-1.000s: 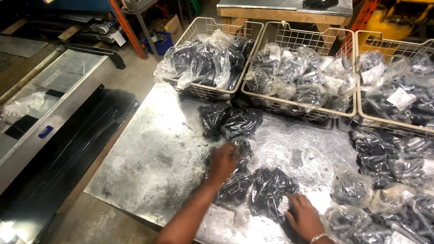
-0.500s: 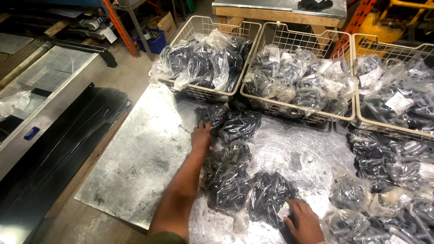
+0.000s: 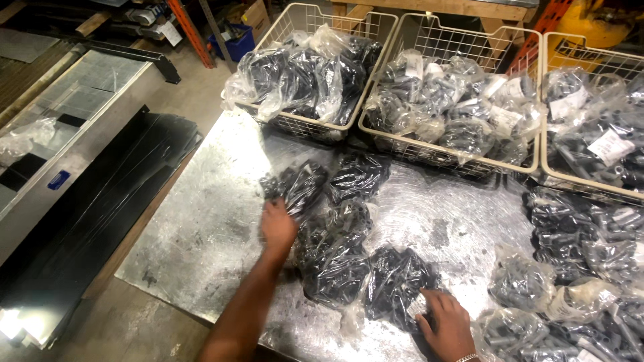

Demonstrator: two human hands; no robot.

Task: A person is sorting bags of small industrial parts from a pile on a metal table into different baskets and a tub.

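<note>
Metal table [image 3: 201,221]: left hand [image 3: 278,226] pinches diagonal bag [image 3: 298,188]; right hand [image 3: 448,322] flat on bag

Three wire baskets [image 3: 394,144] of bagged parts line the back of one metal table [image 3: 201,228]. Five clear bags of black parts [image 3: 335,268] sit mid-table. Two hands [image 3: 278,224] are in view.

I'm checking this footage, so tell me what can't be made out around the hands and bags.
Head view:
- Right hand: wrist cut off by bottom edge.
- Left hand: fingertips blurred against a clear bag of black parts.
- Right wire basket: cut off by right edge.
</note>
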